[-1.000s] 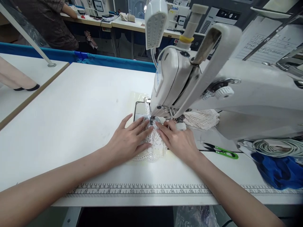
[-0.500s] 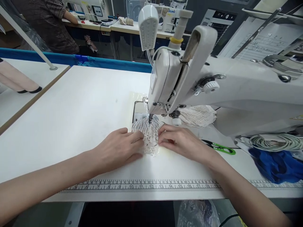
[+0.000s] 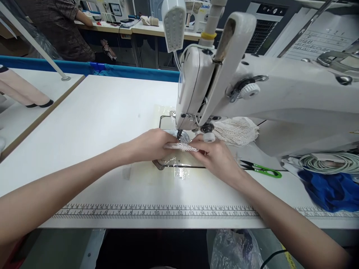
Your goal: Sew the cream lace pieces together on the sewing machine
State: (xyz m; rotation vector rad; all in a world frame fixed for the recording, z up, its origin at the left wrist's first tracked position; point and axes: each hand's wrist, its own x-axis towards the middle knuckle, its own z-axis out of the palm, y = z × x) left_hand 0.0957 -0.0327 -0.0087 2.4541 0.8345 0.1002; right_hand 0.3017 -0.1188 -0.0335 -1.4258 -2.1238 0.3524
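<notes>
Left of the white industrial sewing machine [image 3: 252, 97], the left hand [image 3: 148, 145] pinches a narrow strip of white lace [image 3: 182, 147]. The strip lies just before the machine's needle. The right hand [image 3: 215, 157] grips its other end. Green-handled snips [image 3: 262, 170] lie on the white table [image 3: 98, 123], right of the hands.

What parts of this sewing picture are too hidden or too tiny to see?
Head view:
- Needle: hidden behind the left hand and the sewing machine head.
- Lace strip: its ends are covered by both hands' fingers; the right hand hides the rest.
- Paper sheet: writing too small to read, cut off by the top edge.
- Blue cloth: cut off by the right edge.
</notes>
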